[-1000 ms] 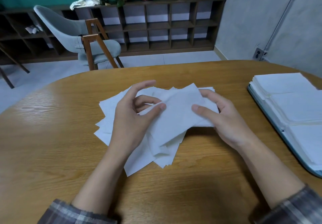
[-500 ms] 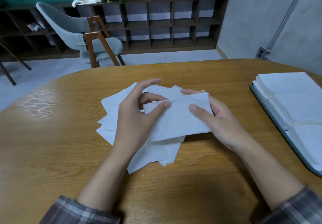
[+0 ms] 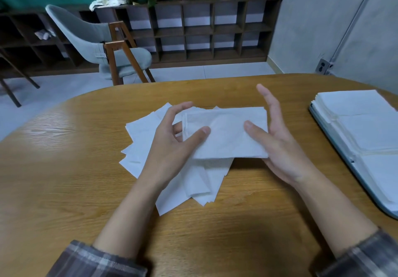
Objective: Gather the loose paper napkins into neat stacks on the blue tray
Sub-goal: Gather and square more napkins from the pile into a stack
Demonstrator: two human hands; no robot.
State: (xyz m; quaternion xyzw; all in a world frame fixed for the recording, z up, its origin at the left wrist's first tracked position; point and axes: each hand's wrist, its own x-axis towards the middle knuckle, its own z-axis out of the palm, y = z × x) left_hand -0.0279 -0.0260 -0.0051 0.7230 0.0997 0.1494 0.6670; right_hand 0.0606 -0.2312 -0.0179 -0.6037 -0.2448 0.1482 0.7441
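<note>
1. Two hands are meeting on one small bundle of napkins (image 3: 226, 132), holding it just over the loose napkins (image 3: 142, 138) lying fanned on the tabletop (image 3: 64, 169).
2. The left hand (image 3: 172, 141) is pinching the bundle's left end, with the thumb on top and the fingers curling behind it.
3. The right hand (image 3: 277, 145) is standing straight-fingered against the short right end with the thumb resting on top. I am reading that as squaring the edges, not gripping.
4. The bundle's long axis is running left to right between the hands, and the blue tray (image 3: 368, 186) is lying well off to the right, with neat stacks (image 3: 355, 108) sitting on it.
5. I am judging the right hand the nearer one for the carry across.
</note>
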